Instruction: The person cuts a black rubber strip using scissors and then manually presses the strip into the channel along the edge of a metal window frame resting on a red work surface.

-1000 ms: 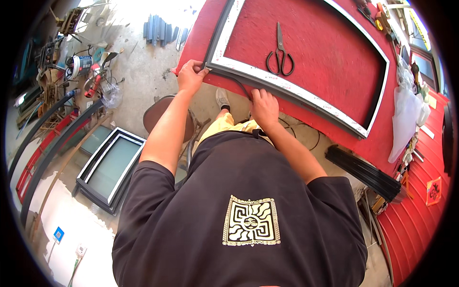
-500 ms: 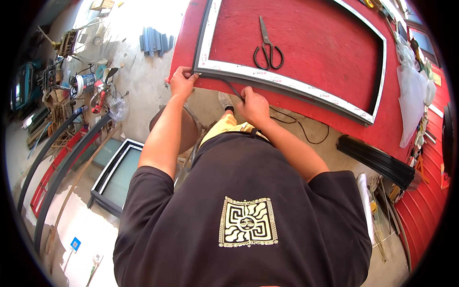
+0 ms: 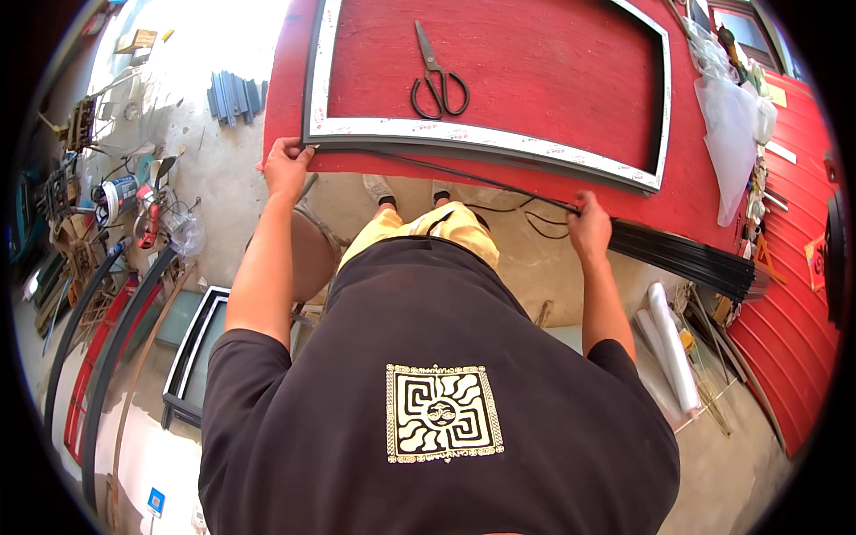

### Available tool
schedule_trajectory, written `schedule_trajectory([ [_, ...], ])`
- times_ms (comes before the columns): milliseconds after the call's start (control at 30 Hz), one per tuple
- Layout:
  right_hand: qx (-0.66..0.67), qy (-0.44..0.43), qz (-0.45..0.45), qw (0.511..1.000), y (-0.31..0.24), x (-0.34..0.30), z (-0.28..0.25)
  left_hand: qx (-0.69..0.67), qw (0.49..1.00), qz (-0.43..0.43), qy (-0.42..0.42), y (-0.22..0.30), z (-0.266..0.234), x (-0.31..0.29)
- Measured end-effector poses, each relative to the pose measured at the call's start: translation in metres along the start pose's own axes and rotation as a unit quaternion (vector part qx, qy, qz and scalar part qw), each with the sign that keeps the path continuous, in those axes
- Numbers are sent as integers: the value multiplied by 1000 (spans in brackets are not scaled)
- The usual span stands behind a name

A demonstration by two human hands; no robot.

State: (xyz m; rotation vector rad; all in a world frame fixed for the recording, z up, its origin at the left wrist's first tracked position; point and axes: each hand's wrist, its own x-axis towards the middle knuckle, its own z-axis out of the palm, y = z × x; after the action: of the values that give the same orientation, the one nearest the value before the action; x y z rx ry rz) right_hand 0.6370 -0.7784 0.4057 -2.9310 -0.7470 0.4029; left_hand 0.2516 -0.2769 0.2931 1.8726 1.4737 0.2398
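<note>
A metal frame [image 3: 481, 135] with white printed film on its dark rails lies on the red table. At its near left corner my left hand [image 3: 287, 169] is closed, fingertips pinching the end of a thin black strip [image 3: 486, 182] against the rail. The strip runs taut along the frame's near side, over the table edge. Its other end is in my right hand [image 3: 590, 227], closed round it below the frame's near right part. Black-handled scissors [image 3: 434, 68] lie inside the frame, blades pointing away, touched by neither hand.
The red table [image 3: 283, 94] has its edge in front of me. A bundle of black strips [image 3: 682, 254] juts out beyond my right hand. A round stool [image 3: 314, 254] stands below my left forearm. A glazed frame [image 3: 196, 357] and power tools [image 3: 116, 196] are at left.
My right hand has moved far to the right, drawing the strip out straight along the frame. My left hand stays at the corner. The whole view has shifted, with the table now further left.
</note>
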Motion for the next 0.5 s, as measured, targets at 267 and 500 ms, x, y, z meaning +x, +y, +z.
schedule_trajectory([
  [267,1,19,-44,999,-44,61,-40,-54,998,-8,14,-10,11,2],
  [500,-2,-35,-148,988,-36,93,-34,-36,998,-43,27,20,6,-16],
])
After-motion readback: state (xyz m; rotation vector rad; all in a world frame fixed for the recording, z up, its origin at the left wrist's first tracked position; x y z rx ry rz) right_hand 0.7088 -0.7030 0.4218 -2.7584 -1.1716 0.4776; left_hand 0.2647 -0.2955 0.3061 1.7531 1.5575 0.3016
